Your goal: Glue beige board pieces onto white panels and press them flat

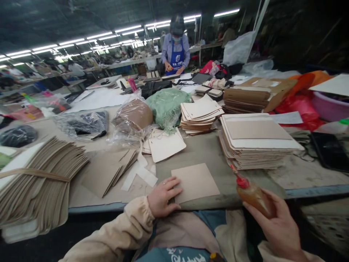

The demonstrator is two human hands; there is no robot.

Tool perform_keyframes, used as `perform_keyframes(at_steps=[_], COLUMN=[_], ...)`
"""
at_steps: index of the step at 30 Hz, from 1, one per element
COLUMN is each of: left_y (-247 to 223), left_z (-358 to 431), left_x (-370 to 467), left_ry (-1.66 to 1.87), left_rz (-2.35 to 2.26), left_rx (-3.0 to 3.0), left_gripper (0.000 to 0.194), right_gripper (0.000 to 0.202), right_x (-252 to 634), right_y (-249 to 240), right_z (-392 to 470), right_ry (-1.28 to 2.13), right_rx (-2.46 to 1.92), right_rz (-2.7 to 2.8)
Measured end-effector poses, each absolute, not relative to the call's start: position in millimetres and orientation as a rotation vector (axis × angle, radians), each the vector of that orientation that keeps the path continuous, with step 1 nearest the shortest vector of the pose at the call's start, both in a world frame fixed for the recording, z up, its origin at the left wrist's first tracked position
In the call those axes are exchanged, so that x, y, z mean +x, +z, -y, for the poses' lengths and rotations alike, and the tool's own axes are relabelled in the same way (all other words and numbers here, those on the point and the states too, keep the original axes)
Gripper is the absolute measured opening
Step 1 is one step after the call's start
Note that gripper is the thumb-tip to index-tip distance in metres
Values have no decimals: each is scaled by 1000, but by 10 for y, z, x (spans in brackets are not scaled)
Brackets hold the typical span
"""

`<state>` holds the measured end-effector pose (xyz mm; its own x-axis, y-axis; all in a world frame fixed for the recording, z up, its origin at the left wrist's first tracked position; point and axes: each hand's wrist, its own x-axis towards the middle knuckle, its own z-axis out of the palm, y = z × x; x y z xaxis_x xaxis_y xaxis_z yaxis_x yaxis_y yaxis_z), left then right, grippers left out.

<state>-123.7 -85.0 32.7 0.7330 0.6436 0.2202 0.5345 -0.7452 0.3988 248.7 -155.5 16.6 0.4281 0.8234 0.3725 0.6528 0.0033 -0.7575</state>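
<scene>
A flat beige rectangular panel (196,183) lies on a dark olive mat (200,151) at the table's front edge. My left hand (165,196) rests with its fingers stretched out over the panel's left edge. To the right, my right hand (275,222) is wrapped round a squeeze bottle (255,198) of amber liquid with a red nozzle. The bottle is tilted, its tip pointing up and left, apart from the panel. White strips (140,174) and thin brown sheets (109,171) lie left of my left hand.
A tall stack of panels (256,145) stands behind the bottle, beside a smaller cream stack (200,112). At left is a strapped bundle of sheets (40,189). Plastic-wrapped items (133,114) sit behind. A phone (331,151) lies far right. Across the table stands a person in a blue apron (177,54).
</scene>
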Motion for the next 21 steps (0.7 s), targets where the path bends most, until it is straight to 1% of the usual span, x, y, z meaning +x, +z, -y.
perform_keyframes(at_steps=[2, 3, 6, 9, 12, 15, 21], left_y=[298, 282, 234, 210, 218, 218, 144], left_z=[899, 890, 795, 732, 791, 908, 979], left_x=[-1155, -1129, -1121, -1155, -1170, -1171, -1170], left_ry=[460, 468, 533, 641, 707, 687, 725], left_rz=[-914, -913, -892, -953, -1010, -1003, -1085], left_rx=[2615, 2604, 2580, 2568, 2540, 2521, 2474], left_gripper=[56, 53, 38, 26, 27, 33, 24], right_gripper=[57, 56, 54, 42, 33, 33, 33], right_x=[2412, 2370, 2214, 2020, 1824, 1667, 1480], right_y=[231, 273, 418, 541, 591, 584, 621], right_z=[1551, 1546, 1513, 1441, 1334, 1221, 1066], right_ry=[165, 148, 111, 42, -8, -12, -130], right_rx=[-1664, -1638, -1549, -1460, -1407, -1335, -1209], right_rz=[1423, 1474, 1611, 1800, 1975, 2091, 2255])
